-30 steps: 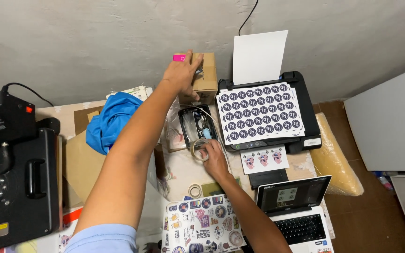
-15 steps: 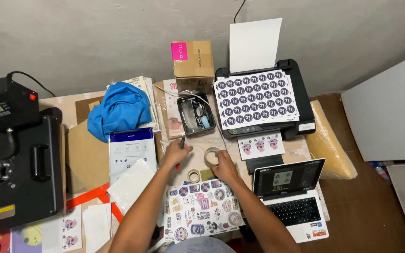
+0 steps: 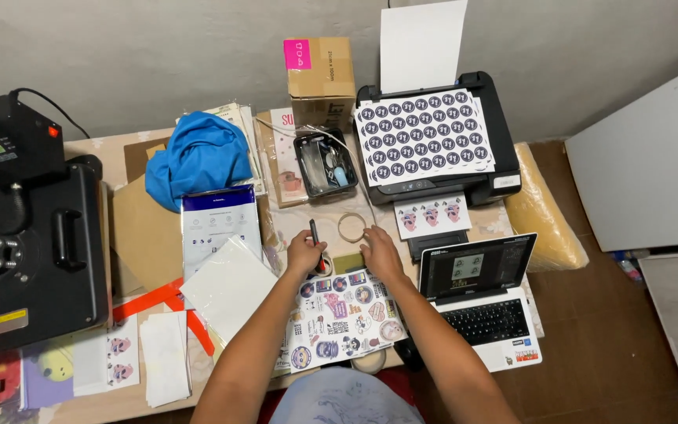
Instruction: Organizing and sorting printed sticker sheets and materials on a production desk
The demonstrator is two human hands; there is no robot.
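We see the printer (image 3: 441,149) w/ round-sticker sheets at upper right, cardboard box (image 3: 320,74) behind a black tray (image 3: 326,163), heat press (image 3: 29,228) far left, laptop (image 3: 480,302) lower right. Nothing blocks the hands. Left hand (image 3: 304,255) is pinched round a dark pen (image 3: 315,242), centre frame; right hand (image 3: 378,255) lies flat, fingers spread, on the sticker sheet (image 3: 343,318) on the bench (image 3: 131,396), tape ring (image 3: 352,227) just above. Vs 0.5 s ago: both hands sit closer to the sheet.

left hand (image 3: 304,255) closed on dark pen (image 3: 315,242), tip up; right hand (image 3: 378,253) flat at top edge of sticker sheet (image 3: 343,318); tape ring (image 3: 351,227) just beyond; laptop (image 3: 484,302) right; desk (image 3: 131,396)
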